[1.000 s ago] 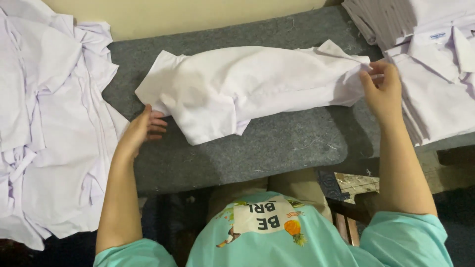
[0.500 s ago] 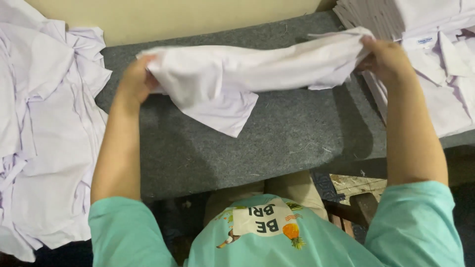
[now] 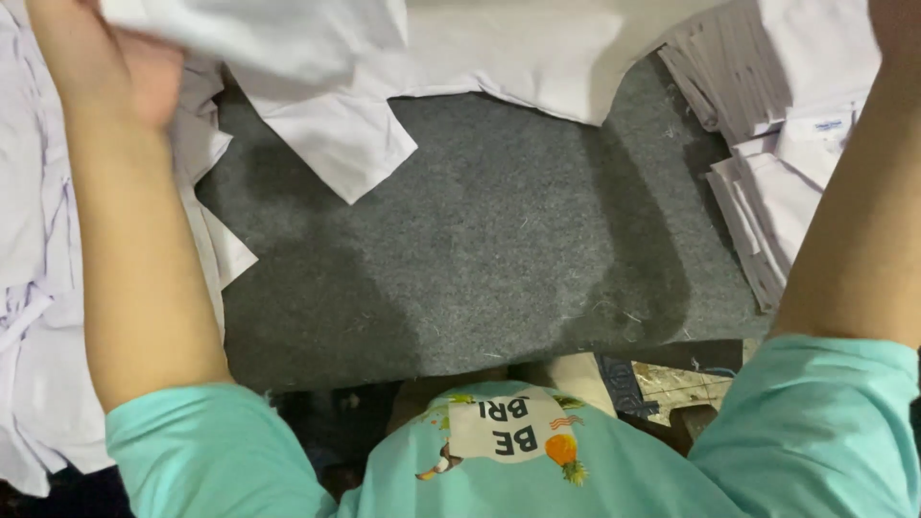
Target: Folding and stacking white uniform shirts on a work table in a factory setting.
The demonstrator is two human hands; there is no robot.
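I hold a white shirt (image 3: pixel 326 67) raised above the grey felt-covered table (image 3: pixel 499 259), spread across the top of the view, with a corner hanging down towards the felt. My left hand (image 3: pixel 144 67) grips its left end at the upper left, partly blurred by the cloth. My right forearm rises along the right edge. Only the base of my right hand (image 3: pixel 897 24) shows at the top right corner, and its fingers and grip are cut off by the frame.
A loose heap of white garments (image 3: pixel 29 211) lies along the table's left side. A stack of folded white shirts (image 3: pixel 767 125) sits at the right. Below the table's near edge are my teal shirt and some clutter on the floor (image 3: pixel 672 384).
Both hands have lifted the shirt off the felt, up and away from me, until it fills the top of the view. The camera has come closer to the table.
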